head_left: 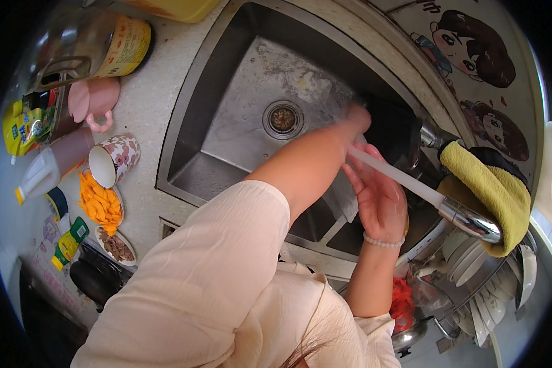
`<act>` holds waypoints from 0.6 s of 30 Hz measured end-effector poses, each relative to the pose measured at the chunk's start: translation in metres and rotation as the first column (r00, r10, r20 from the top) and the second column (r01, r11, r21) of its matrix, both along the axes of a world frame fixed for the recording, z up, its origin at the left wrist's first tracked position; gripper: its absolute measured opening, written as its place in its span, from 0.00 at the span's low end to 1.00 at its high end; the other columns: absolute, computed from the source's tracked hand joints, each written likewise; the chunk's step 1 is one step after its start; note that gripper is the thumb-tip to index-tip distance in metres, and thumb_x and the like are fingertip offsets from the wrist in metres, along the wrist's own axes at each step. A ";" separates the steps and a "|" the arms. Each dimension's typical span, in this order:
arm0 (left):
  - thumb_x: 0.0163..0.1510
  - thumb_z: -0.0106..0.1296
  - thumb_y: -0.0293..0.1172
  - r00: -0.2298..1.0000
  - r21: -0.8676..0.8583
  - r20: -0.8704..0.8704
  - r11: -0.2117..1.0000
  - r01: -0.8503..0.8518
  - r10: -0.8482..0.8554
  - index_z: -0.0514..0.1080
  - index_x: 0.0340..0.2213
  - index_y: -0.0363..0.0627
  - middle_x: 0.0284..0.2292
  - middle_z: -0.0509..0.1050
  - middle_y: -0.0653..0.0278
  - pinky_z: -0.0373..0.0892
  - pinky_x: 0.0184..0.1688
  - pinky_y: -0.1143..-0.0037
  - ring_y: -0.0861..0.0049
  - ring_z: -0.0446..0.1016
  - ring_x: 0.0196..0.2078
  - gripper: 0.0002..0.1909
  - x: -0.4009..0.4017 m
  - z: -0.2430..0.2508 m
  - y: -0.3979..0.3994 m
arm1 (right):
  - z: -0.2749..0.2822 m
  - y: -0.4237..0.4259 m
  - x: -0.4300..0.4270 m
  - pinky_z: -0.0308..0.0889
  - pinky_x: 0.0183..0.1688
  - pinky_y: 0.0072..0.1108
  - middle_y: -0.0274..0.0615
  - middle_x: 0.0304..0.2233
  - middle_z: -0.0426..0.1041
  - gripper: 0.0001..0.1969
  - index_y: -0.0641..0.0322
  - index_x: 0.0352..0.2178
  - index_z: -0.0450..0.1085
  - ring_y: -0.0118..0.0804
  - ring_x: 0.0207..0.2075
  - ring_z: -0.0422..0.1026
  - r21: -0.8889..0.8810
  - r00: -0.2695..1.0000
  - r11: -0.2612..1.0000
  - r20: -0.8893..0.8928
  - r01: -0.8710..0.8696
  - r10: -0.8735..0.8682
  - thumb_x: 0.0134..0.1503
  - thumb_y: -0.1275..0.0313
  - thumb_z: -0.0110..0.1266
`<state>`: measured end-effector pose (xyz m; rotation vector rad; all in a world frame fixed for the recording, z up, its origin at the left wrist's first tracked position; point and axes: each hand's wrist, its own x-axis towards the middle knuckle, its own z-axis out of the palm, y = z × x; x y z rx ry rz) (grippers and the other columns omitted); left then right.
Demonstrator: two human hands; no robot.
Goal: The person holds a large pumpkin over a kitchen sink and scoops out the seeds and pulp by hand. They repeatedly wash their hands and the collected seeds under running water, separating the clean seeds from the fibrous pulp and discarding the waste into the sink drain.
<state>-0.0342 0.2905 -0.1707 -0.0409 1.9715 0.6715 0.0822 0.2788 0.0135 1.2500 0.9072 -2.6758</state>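
Both my hands are over a stainless steel sink (239, 138). A stream of water (391, 177) runs from a chrome faucet (471, 218) onto my left wrist. My left hand (358, 118) is blurred beyond the stream, and its fingers cannot be made out. Close by, my right hand (379, 198) is wet, its palm turned up and fingers apart, with nothing seen in it. A pale beaded bracelet (384, 241) circles the right wrist. The sink drain (283, 119) holds brownish bits in its strainer.
A yellow cloth (492, 198) drapes the faucet. Left on the counter stand a pink mug (94, 99), a floral cup (115, 158), a large oil bottle (92, 46), a plate of orange slices (99, 198) and a plate of sliced meat (115, 246). Right, a rack holds dishes (464, 262).
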 end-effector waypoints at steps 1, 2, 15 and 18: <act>0.42 0.49 0.30 1.000 -0.010 -0.009 1.000 0.016 -0.016 0.73 0.31 0.44 0.34 0.72 0.57 0.68 0.36 0.71 0.64 0.71 0.38 0.11 0.001 0.001 0.002 | 0.000 0.001 0.002 0.60 0.48 0.32 0.52 0.45 0.62 0.19 0.72 0.44 0.57 0.45 0.48 0.62 0.051 0.999 0.998 0.027 -0.024 0.023 0.51 0.74 0.45; 0.42 0.49 0.30 1.000 -0.020 -0.015 1.000 0.022 -0.023 0.73 0.31 0.44 0.34 0.72 0.57 0.68 0.36 0.71 0.64 0.71 0.38 0.11 0.003 0.001 0.001 | -0.001 0.003 0.004 0.60 0.48 0.32 0.52 0.45 0.62 0.19 0.72 0.44 0.57 0.45 0.48 0.62 0.049 0.999 0.999 0.027 -0.024 0.023 0.51 0.74 0.45; 0.43 0.47 0.34 0.992 -0.015 -0.081 0.995 0.098 -0.098 0.73 0.30 0.43 0.35 0.72 0.55 0.67 0.40 0.71 0.64 0.71 0.39 0.12 0.040 -0.005 -0.085 | -0.088 0.002 -0.005 0.64 0.30 0.23 0.44 0.27 0.68 0.11 0.68 0.36 0.63 0.36 0.27 0.66 -0.276 0.990 0.955 0.113 0.108 -0.079 0.48 0.80 0.47; 0.42 0.47 0.34 0.995 -0.126 -0.096 0.992 0.026 -0.039 0.73 0.29 0.42 0.34 0.72 0.55 0.67 0.39 0.71 0.64 0.71 0.38 0.12 0.062 -0.069 -0.125 | -0.101 -0.018 -0.025 0.63 0.30 0.23 0.45 0.28 0.67 0.12 0.69 0.36 0.62 0.37 0.27 0.66 -0.429 0.998 0.901 0.035 0.065 -0.055 0.47 0.82 0.45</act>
